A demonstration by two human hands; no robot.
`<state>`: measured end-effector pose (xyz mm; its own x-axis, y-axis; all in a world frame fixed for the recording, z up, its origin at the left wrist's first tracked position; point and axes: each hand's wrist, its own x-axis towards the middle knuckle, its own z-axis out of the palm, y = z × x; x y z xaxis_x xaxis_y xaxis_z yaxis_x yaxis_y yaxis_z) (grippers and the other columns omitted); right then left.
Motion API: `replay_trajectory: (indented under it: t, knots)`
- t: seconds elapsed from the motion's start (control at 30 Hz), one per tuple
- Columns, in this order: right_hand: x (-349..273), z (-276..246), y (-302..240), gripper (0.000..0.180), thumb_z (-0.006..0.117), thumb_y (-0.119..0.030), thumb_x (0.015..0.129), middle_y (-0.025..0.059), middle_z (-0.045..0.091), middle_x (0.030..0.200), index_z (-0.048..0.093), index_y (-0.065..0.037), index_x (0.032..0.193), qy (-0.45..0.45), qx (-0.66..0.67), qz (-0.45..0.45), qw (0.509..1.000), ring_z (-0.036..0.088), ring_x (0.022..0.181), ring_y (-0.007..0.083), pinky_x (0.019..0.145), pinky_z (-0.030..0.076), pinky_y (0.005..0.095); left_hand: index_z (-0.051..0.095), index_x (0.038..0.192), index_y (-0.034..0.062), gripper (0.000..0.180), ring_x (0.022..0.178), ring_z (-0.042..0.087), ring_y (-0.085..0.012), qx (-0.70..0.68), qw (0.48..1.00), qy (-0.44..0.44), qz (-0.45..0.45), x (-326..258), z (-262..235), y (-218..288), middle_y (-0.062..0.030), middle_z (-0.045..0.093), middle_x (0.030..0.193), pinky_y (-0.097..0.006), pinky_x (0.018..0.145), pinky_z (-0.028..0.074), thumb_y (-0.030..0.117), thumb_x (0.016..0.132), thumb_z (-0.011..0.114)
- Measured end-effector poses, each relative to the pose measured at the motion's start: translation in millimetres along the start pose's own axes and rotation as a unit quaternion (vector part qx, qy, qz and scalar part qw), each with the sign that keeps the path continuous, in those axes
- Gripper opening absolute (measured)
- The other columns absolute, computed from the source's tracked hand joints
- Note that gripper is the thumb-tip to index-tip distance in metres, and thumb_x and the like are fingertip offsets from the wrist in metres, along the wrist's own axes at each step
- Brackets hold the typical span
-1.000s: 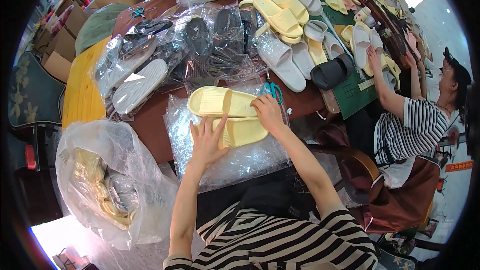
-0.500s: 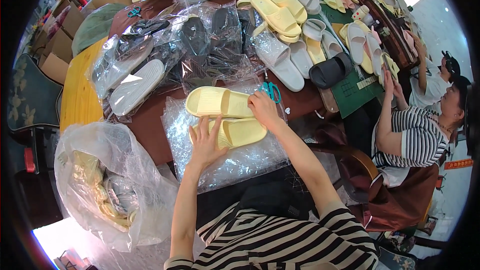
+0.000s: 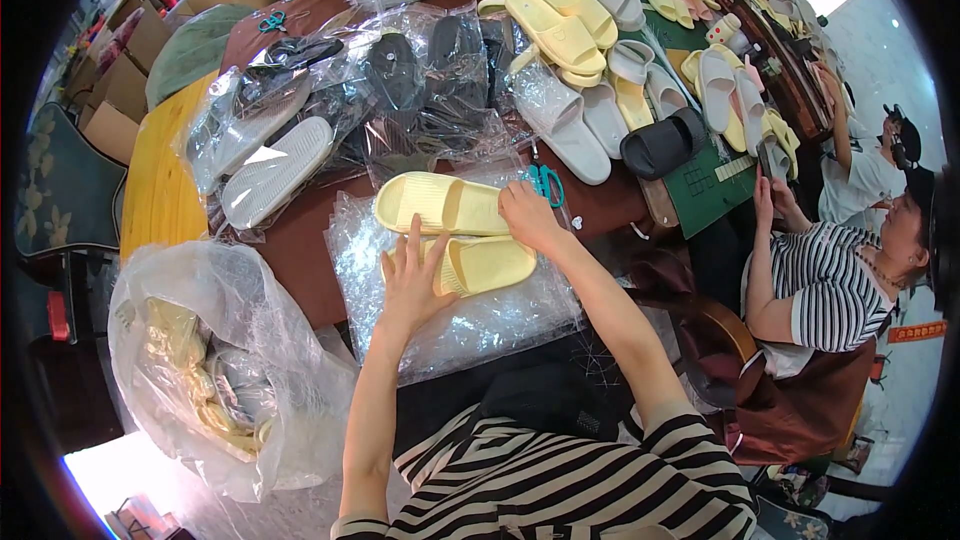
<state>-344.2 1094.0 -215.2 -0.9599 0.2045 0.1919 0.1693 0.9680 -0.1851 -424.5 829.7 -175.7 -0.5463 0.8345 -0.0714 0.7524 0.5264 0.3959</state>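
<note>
Two pale yellow slippers lie side by side, toes to the left, on a stack of clear plastic bags [image 3: 470, 335]. Over the toe end of the nearer slipper [image 3: 500, 265] my left hand [image 3: 410, 285] rests with its fingers spread, two of them reaching toward the farther slipper. The farther slipper [image 3: 425, 202] has its heel end pinched by my right hand [image 3: 530, 216], the fingers curled round the edge. Just beyond that hand lie teal-handled scissors [image 3: 547, 183].
Bagged grey and black slippers [image 3: 275, 175] spread across the far table. Loose yellow slippers [image 3: 555, 35], grey ones and a black slipper [image 3: 662, 143] lie to the right. A big plastic sack [image 3: 300, 340] stands at left. A co-worker in stripes [image 3: 835, 280] sits at right, holding a slipper.
My hands and the slipper pair have barely moved. Across the table, another person's yellow slipper has shifted right. The co-worker at right has lowered their hands slightly.
</note>
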Motion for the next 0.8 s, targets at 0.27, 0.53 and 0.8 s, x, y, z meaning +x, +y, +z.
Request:
replay_trajectory:
  t: [0.27, 0.53, 0.8]
  knots:
    - [-15, -14, 13, 0.012, 0.063, -0.013, 0.091, 0.0141, 0.058, 0.095, 0.056, -0.003, 0.095, 0.024, 0.231, 0.041, 0.972, 0.059, 0.092, 0.0320, 0.076, 0.050, 0.0447, 0.029, 0.156, 0.0297, 0.111, 0.141, 0.031, -0.0497, -0.004, 1.000, 0.014, 0.005, -1, 2, 0, -0.0150, 0.006, 0.166, -0.070, 0.109, 0.028, 0.037, 0.062, 0.088]
    - [-88, -17, 87, 0.011, 0.066, -0.009, 0.091, 0.0135, 0.061, 0.090, 0.059, -0.001, 0.092, 0.161, 0.174, 0.233, 0.943, 0.063, 0.080, 0.0272, 0.072, 0.050, 0.0379, 0.027, 0.156, 0.0310, 0.112, 0.140, 0.033, -0.0499, -0.008, 1.000, 0.006, 0.007, 0, 0, 1, -0.0149, 0.006, 0.166, -0.070, 0.109, 0.028, 0.036, 0.062, 0.088]
    - [-102, -7, 88, 0.013, 0.067, -0.012, 0.089, 0.0166, 0.062, 0.093, 0.059, -0.002, 0.092, 0.077, 0.084, 0.288, 0.951, 0.062, 0.092, 0.0387, 0.080, 0.049, 0.0491, 0.029, 0.155, 0.0306, 0.110, 0.140, 0.033, -0.0491, -0.010, 1.000, 0.008, 0.002, -1, 2, -1, -0.0139, 0.008, 0.166, -0.070, 0.110, 0.027, 0.036, 0.062, 0.088]
